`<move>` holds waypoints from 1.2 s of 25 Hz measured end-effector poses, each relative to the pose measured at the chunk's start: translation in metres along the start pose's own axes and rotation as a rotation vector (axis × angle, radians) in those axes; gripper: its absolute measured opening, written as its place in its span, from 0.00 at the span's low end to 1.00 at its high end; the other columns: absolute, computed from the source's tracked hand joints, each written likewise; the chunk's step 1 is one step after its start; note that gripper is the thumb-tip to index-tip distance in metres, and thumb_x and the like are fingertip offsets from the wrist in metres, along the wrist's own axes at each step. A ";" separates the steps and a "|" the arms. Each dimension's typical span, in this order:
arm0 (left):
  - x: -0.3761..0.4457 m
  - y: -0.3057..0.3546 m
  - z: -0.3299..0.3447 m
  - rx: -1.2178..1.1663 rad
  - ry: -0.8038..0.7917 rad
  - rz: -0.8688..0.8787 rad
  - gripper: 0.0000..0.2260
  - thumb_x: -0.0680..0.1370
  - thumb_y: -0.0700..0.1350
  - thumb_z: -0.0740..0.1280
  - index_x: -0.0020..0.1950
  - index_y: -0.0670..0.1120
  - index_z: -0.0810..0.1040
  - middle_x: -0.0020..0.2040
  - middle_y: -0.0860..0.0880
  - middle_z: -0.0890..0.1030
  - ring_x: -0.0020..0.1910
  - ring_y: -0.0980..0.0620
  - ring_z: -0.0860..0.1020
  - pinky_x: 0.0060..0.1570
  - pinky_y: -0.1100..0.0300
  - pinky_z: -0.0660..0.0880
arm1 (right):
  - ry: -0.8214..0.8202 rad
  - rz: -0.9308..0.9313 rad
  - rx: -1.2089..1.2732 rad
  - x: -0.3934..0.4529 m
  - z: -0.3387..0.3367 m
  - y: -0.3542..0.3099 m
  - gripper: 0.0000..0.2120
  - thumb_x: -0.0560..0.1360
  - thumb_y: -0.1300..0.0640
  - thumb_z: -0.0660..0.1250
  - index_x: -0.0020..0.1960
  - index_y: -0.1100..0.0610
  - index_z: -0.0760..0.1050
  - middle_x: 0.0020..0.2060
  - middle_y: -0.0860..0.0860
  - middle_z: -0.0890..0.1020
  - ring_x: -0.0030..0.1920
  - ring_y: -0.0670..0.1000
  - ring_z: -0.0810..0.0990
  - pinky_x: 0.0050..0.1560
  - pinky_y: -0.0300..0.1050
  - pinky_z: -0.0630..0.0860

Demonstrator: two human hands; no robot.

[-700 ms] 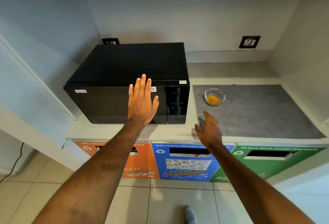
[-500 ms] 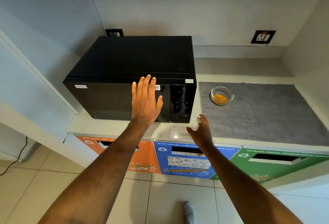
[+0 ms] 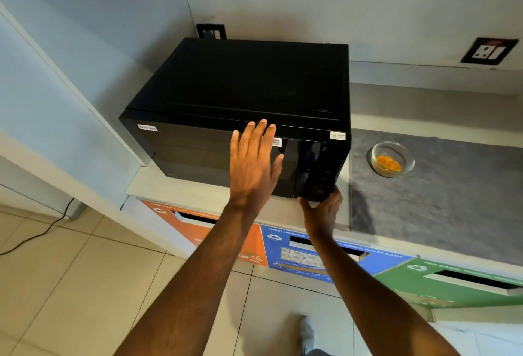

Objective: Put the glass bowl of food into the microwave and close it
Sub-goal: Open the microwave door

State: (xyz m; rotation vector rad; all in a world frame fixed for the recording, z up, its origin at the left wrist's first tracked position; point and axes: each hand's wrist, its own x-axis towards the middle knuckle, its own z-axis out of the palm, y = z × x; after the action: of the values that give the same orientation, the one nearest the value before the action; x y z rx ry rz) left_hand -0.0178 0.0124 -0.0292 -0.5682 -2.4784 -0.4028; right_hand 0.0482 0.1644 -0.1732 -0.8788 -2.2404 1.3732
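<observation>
The microwave (image 3: 240,118) stood shut on the tabletop (image 3: 175,186), a white sticker reading "Non-Veg" (image 3: 147,128) at its door's upper left corner. The left hand (image 3: 253,163) lay flat against the door, fingers spread. The right hand (image 3: 321,211) reached the lower right corner of the control panel, fingers apart, gripping nothing. The bowl (image 3: 392,159), holding yellow food, sat on a grey mat (image 3: 441,200) just right of the microwave. A blue bin (image 3: 311,254) below read "BOOST, HORLICKS".

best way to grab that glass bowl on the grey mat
Probably the rim of the bowl, from above: it sits upright and open, with bare mat all round. Fingers outside the wall, thumb opposite, keeping it level so the yellow food stays put.
</observation>
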 end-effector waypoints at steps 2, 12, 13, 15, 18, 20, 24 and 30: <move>0.000 0.000 0.003 0.020 0.029 -0.005 0.25 0.82 0.55 0.62 0.77 0.45 0.68 0.77 0.44 0.70 0.78 0.44 0.65 0.77 0.39 0.58 | 0.013 0.000 0.028 0.001 0.003 0.004 0.41 0.68 0.54 0.80 0.72 0.56 0.60 0.66 0.57 0.69 0.66 0.57 0.72 0.60 0.44 0.72; -0.001 -0.001 0.002 0.045 0.079 0.001 0.25 0.81 0.57 0.64 0.74 0.45 0.71 0.73 0.45 0.74 0.75 0.45 0.70 0.75 0.38 0.62 | 0.108 0.077 0.008 0.006 0.012 0.002 0.33 0.69 0.53 0.78 0.65 0.55 0.62 0.60 0.54 0.70 0.59 0.56 0.75 0.52 0.59 0.82; -0.002 -0.002 0.000 0.039 0.070 0.008 0.25 0.81 0.57 0.64 0.74 0.45 0.71 0.74 0.45 0.74 0.75 0.45 0.69 0.75 0.38 0.62 | 0.111 0.074 0.008 0.005 0.012 0.001 0.33 0.69 0.53 0.78 0.65 0.56 0.62 0.60 0.55 0.70 0.59 0.56 0.74 0.52 0.59 0.82; 0.000 -0.002 -0.003 0.021 0.033 -0.003 0.25 0.82 0.57 0.63 0.74 0.45 0.71 0.74 0.46 0.74 0.75 0.45 0.69 0.75 0.39 0.61 | 0.096 0.072 0.017 0.005 0.010 -0.001 0.33 0.69 0.55 0.78 0.65 0.58 0.63 0.60 0.56 0.70 0.59 0.57 0.74 0.54 0.60 0.81; -0.001 0.001 -0.011 -0.001 -0.024 -0.031 0.25 0.82 0.57 0.63 0.75 0.46 0.70 0.75 0.46 0.72 0.76 0.46 0.67 0.76 0.39 0.59 | 0.037 -0.008 -0.017 0.004 -0.003 -0.003 0.38 0.67 0.56 0.80 0.69 0.60 0.63 0.63 0.59 0.70 0.63 0.59 0.72 0.62 0.57 0.78; -0.005 0.001 -0.017 -0.029 -0.047 -0.031 0.25 0.81 0.57 0.63 0.75 0.46 0.70 0.75 0.46 0.72 0.77 0.46 0.66 0.77 0.39 0.58 | -0.004 -0.109 -0.051 0.001 -0.017 -0.007 0.43 0.67 0.53 0.80 0.73 0.59 0.60 0.67 0.59 0.70 0.68 0.59 0.70 0.65 0.51 0.74; -0.013 0.001 -0.038 -0.106 -0.089 -0.067 0.24 0.80 0.55 0.62 0.75 0.48 0.70 0.75 0.49 0.72 0.77 0.49 0.65 0.79 0.42 0.53 | 0.046 -0.277 0.139 -0.004 -0.057 -0.059 0.33 0.76 0.55 0.71 0.75 0.54 0.58 0.72 0.59 0.66 0.69 0.56 0.72 0.63 0.54 0.78; -0.030 0.004 -0.078 -0.210 0.065 -0.150 0.12 0.81 0.50 0.61 0.52 0.46 0.81 0.48 0.48 0.82 0.51 0.47 0.77 0.61 0.43 0.74 | 0.095 -0.516 0.142 -0.014 -0.104 -0.145 0.22 0.80 0.60 0.62 0.74 0.53 0.67 0.76 0.51 0.64 0.75 0.44 0.66 0.70 0.38 0.67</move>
State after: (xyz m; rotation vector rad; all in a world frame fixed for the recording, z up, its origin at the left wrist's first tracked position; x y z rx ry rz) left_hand 0.0428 -0.0244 0.0164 -0.4450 -2.4395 -0.7348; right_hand 0.0753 0.1758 0.0033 -0.2770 -2.0673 1.1939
